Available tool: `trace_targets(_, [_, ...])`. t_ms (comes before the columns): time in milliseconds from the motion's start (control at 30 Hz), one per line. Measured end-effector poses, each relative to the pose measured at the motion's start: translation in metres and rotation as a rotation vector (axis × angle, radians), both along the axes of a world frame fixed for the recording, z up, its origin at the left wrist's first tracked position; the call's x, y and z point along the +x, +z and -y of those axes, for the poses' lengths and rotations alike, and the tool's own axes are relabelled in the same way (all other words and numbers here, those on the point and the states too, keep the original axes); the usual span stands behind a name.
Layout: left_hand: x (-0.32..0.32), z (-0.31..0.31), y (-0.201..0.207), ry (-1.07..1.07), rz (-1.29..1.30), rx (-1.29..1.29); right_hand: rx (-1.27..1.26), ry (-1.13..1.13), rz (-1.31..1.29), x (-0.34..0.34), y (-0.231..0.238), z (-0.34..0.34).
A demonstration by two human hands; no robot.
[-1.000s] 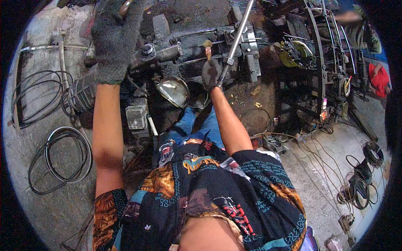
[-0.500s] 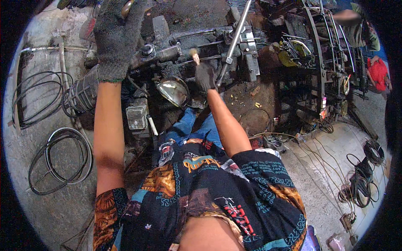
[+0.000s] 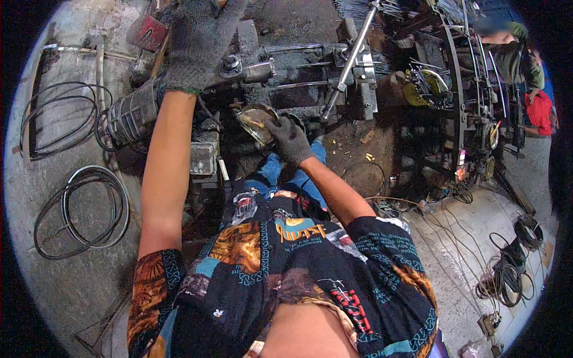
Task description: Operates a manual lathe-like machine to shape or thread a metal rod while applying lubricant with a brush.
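Both my hands wear dark knit gloves. My left hand [image 3: 200,51] is raised at the top edge over the left end of a greasy metal machine [image 3: 259,70]. Its fingers are partly cut off, but they look closed around something with a small shiny end. My right hand [image 3: 289,138] is at a shallow metal dish [image 3: 250,132] in front of the machine. The bent fingers reach over the rim among yellowish contents; what lies between them is hidden. A long steel rod with a collar [image 3: 357,51] slants across the machine's right side.
A ribbed motor housing [image 3: 128,122] stands left of the machine, with coiled hoses [image 3: 83,212] on the floor. A yellow container of metal pieces [image 3: 421,86] and a metal frame [image 3: 456,89] are right. Beyond the frame is another person [image 3: 507,56]. Small brass-coloured pieces [image 3: 369,157] litter the ground.
My right hand has come down and left from near the slanted rod, where it held a small pale piece, to the dish. My left hand has shifted slightly right and up in the view.
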State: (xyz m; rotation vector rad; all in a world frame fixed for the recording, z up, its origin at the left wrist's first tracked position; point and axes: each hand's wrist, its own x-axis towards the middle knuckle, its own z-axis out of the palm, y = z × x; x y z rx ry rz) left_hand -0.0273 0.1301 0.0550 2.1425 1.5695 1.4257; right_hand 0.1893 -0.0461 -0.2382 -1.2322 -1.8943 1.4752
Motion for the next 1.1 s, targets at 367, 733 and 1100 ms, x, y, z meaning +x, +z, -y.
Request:
trace_targets(367, [-0.028, 0.015, -0.025, 0.145, -0.026, -0.005, 0.414, -0.099, 0.249, 0.024, 0.022, 0.004])
trace_targets(733, [-0.025, 0.171, -0.126, 0.617, -0.026, -0.346, -0.084, -0.515, 0.201, 0.180, 0.018, -0.088])
trace_targets(1100, [-0.008, 0.371, -0.361, 0.827, -0.302, -1.527, -0.110, -0.372, 0.146, 0.186, 0.000, -0.239])
